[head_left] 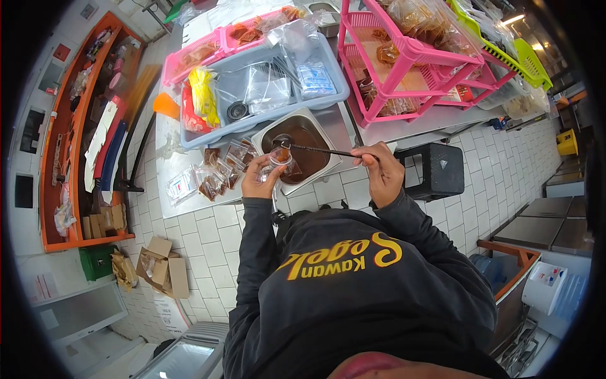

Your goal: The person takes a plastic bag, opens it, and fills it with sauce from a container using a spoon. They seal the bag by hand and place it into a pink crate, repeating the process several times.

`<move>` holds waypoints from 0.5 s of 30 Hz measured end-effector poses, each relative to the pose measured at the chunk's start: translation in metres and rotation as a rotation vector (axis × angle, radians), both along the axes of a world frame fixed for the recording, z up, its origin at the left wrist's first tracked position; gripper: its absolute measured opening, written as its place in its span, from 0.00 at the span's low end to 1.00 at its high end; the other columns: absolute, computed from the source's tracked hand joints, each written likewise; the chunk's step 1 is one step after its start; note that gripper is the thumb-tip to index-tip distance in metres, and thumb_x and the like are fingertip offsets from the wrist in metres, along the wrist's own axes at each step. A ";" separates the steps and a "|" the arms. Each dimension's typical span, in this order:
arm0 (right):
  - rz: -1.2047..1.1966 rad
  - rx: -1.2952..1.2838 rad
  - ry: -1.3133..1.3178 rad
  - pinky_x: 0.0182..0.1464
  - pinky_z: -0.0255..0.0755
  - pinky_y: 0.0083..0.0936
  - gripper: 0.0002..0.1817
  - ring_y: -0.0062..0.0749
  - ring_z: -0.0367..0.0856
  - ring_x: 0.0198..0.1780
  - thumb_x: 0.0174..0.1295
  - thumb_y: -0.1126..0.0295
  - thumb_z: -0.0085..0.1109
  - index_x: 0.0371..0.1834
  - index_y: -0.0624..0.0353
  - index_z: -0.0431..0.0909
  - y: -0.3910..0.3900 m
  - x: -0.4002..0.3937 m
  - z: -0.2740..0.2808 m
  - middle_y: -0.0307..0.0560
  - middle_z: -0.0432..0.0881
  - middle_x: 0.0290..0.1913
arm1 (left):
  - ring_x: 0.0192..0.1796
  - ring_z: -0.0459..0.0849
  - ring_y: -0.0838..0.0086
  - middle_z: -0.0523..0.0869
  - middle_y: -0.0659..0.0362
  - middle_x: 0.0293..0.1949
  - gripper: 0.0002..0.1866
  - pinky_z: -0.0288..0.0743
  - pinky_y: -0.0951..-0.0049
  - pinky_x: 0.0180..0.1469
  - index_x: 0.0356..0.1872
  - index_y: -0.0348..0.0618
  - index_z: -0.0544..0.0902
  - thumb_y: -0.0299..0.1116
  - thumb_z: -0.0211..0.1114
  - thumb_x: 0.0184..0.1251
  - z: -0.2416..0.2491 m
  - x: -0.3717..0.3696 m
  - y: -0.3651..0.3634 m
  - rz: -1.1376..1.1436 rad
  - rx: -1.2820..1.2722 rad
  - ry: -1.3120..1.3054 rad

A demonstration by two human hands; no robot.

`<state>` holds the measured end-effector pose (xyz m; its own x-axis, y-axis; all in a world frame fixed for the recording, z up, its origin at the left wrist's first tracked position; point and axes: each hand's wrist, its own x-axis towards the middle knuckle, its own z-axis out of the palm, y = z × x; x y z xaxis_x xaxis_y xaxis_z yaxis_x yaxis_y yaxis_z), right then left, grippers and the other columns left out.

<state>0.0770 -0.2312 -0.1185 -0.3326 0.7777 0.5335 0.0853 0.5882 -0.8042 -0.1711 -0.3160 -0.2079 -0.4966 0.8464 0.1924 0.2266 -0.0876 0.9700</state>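
My left hand (260, 181) holds a small clear plastic bag (279, 158) with some brown sauce in it, just in front of my chest. My right hand (380, 172) grips the end of a long thin ladle (315, 150). The ladle's small bowl sits at the mouth of the bag. Both are held over a square steel pan (309, 123) filled with dark brown sauce, which stands on the steel counter (334, 123). Several filled sauce bags (218, 174) lie on the counter left of the pan.
A blue tray (334, 95) with empty plastic bags and a yellow pack stands behind the pan. Pink baskets (410, 69) with packed food stand to the right and far back. A black stool (435, 169) is on the tiled floor, cardboard boxes (161, 266) at lower left, an orange shelf (69, 145) at left.
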 end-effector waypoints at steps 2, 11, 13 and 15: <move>-0.078 -0.140 -0.021 0.37 0.68 0.24 0.07 0.34 0.76 0.31 0.64 0.75 0.53 0.40 0.62 0.81 0.002 -0.002 -0.011 0.44 0.80 0.29 | 0.47 0.81 0.77 0.85 0.57 0.44 0.21 0.73 0.78 0.50 0.48 0.36 0.78 0.27 0.74 0.52 -0.001 -0.001 0.000 0.005 -0.006 0.005; 0.127 0.085 -0.307 0.50 0.67 0.30 0.11 0.37 0.74 0.44 0.67 0.68 0.51 0.46 0.58 0.79 0.000 -0.058 -0.037 0.47 0.78 0.42 | 0.45 0.82 0.72 0.83 0.54 0.40 0.24 0.73 0.75 0.49 0.46 0.38 0.80 0.25 0.77 0.44 0.051 0.006 0.004 -0.020 0.170 0.382; 0.218 -0.301 -0.100 0.43 0.69 0.19 0.13 0.25 0.75 0.39 0.69 0.67 0.49 0.51 0.59 0.76 -0.009 -0.075 -0.037 0.42 0.78 0.40 | 0.41 0.80 0.72 0.80 0.56 0.36 0.24 0.72 0.75 0.46 0.46 0.39 0.81 0.25 0.77 0.43 0.065 0.006 -0.001 0.020 0.131 0.464; 0.352 -0.596 -0.014 0.40 0.67 0.15 0.12 0.20 0.74 0.37 0.69 0.67 0.51 0.50 0.60 0.76 -0.005 -0.086 -0.024 0.40 0.78 0.39 | 0.33 0.72 0.75 0.70 0.62 0.29 0.27 0.69 0.77 0.39 0.48 0.40 0.81 0.24 0.77 0.40 0.077 0.003 -0.007 0.053 0.088 0.549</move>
<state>-0.0087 -0.2358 -0.1426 -0.6224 0.7815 0.0425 -0.0169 0.0408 -0.9990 -0.1678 -0.3233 -0.1306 -0.3453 0.7917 0.5040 0.7027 -0.1378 0.6980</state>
